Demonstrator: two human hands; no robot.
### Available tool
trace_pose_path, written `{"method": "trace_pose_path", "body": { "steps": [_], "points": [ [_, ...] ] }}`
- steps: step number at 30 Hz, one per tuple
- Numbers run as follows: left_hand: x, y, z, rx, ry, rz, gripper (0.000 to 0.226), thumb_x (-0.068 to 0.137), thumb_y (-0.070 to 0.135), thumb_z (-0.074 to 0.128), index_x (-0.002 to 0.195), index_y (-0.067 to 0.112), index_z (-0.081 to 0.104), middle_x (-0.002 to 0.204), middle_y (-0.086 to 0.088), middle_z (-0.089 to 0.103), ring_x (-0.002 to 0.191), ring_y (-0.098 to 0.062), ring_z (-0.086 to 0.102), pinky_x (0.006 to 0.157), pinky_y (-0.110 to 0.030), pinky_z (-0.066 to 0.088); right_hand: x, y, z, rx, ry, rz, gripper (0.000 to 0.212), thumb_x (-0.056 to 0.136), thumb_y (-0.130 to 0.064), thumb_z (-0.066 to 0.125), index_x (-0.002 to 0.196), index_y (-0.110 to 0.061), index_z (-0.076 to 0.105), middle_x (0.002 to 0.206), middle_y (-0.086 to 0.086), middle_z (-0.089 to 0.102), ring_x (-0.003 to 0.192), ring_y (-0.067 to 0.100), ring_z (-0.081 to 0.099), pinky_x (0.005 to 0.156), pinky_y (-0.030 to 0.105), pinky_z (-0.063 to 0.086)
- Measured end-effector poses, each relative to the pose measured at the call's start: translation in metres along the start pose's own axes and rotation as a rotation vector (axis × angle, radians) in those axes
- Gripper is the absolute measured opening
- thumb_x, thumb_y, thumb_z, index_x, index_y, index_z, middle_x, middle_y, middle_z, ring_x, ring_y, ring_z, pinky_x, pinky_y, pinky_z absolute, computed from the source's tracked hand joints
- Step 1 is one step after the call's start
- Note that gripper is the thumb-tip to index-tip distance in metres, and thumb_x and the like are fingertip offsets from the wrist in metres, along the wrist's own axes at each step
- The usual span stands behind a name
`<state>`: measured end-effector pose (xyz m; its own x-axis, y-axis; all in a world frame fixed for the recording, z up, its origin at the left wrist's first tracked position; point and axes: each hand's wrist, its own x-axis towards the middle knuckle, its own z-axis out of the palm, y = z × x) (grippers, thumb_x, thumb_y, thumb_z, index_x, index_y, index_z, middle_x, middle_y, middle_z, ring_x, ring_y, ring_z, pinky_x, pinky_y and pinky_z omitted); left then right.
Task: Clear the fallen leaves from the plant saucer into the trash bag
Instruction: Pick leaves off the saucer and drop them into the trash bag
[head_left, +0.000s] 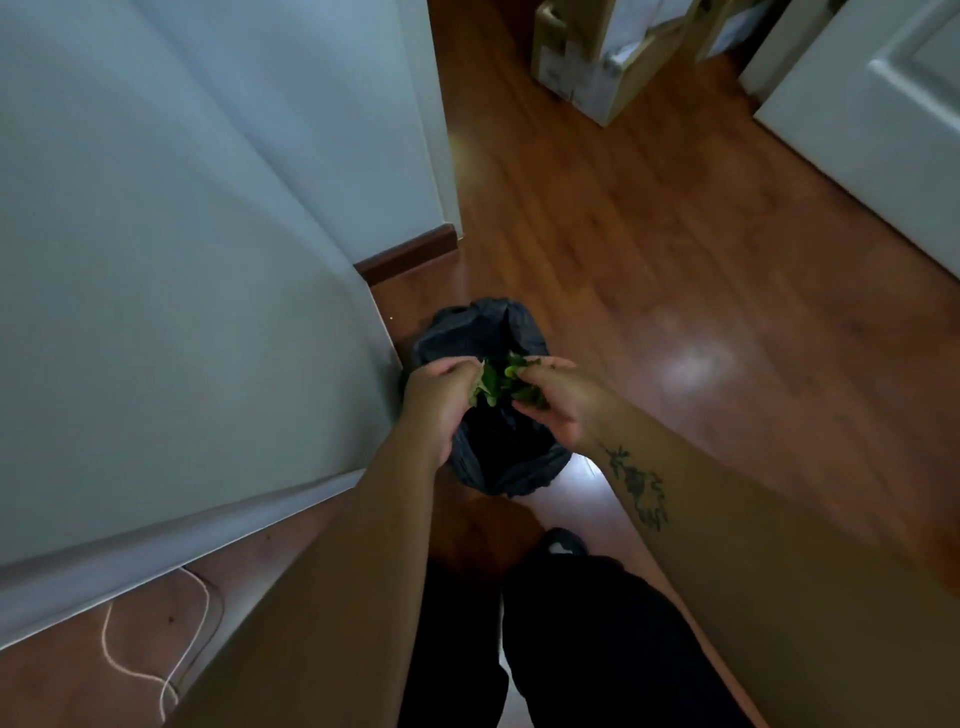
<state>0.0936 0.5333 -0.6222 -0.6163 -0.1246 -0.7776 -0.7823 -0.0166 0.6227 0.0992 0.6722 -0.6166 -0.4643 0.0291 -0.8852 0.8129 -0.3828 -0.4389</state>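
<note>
Over the wood floor, one white wall panel fills the left side, one white door is cut off top right, and a few cardboard boxes at the top edge are blurred. One black trash bag stands open just beside the panel's corner. Two hands above its mouth — left hand and right hand each pinch green leaves, count unreadable. One white cord loops bottom left. Saucer out of view.

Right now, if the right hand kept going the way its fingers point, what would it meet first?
Probably the left hand: the right hand points toward it across the leaves above the trash bag. Depth is unclear.
</note>
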Motion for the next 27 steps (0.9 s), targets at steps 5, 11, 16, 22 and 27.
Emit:
{"method": "trace_pose_path", "body": {
  "steps": [5,11,16,22,27],
  "points": [
    [0.022,-0.013,0.0,0.249,-0.068,-0.023,0.039,0.095,0.034,0.056,0.131,0.019,0.06,0.123,0.002,0.059,0.112,-0.017,0.055,0.097,-0.033,0.044,0.021,0.018,-0.009,-0.339,0.029,0.074,0.057,0.092,-0.027,0.059,0.144,-0.022,0.037,0.139,0.002,0.045,0.122,0.019,0.045,0.101,0.036,0.042],
    [-0.002,-0.005,-0.003,0.252,-0.041,0.142,0.016,0.095,0.015,0.056,0.092,0.02,0.071,0.096,-0.002,0.071,0.093,-0.018,0.067,0.083,-0.026,0.052,-0.003,0.014,-0.009,-0.331,0.166,-0.17,0.012,0.092,-0.011,0.053,0.088,-0.019,0.062,0.078,0.002,0.058,0.065,0.012,0.052,0.054,0.021,0.042],
    [-0.074,0.055,-0.005,0.17,-0.062,0.243,0.015,0.089,0.006,0.063,0.079,0.015,0.069,0.084,-0.005,0.072,0.078,-0.019,0.069,0.07,-0.021,0.053,-0.084,-0.037,0.0,-0.314,0.147,-0.323,0.019,0.088,-0.002,0.055,0.073,-0.013,0.06,0.072,0.008,0.061,0.07,0.021,0.056,0.069,0.034,0.05],
    [-0.18,0.159,-0.009,0.067,-0.062,0.344,0.006,0.088,0.003,0.065,0.087,0.007,0.07,0.086,-0.01,0.071,0.082,-0.021,0.069,0.078,-0.025,0.057,-0.2,-0.121,0.028,-0.411,0.164,-0.557,0.01,0.084,-0.003,0.059,0.078,-0.011,0.063,0.071,0.005,0.063,0.067,0.017,0.057,0.064,0.031,0.049],
    [-0.258,0.251,-0.02,0.116,-0.049,0.541,0.01,0.088,0.007,0.066,0.081,0.013,0.069,0.082,-0.008,0.071,0.079,-0.02,0.07,0.084,-0.032,0.057,-0.291,-0.191,0.054,-0.476,0.169,-0.731,0.016,0.08,-0.006,0.062,0.071,-0.018,0.06,0.075,0.008,0.066,0.071,0.021,0.06,0.069,0.038,0.053]
  ]
}}
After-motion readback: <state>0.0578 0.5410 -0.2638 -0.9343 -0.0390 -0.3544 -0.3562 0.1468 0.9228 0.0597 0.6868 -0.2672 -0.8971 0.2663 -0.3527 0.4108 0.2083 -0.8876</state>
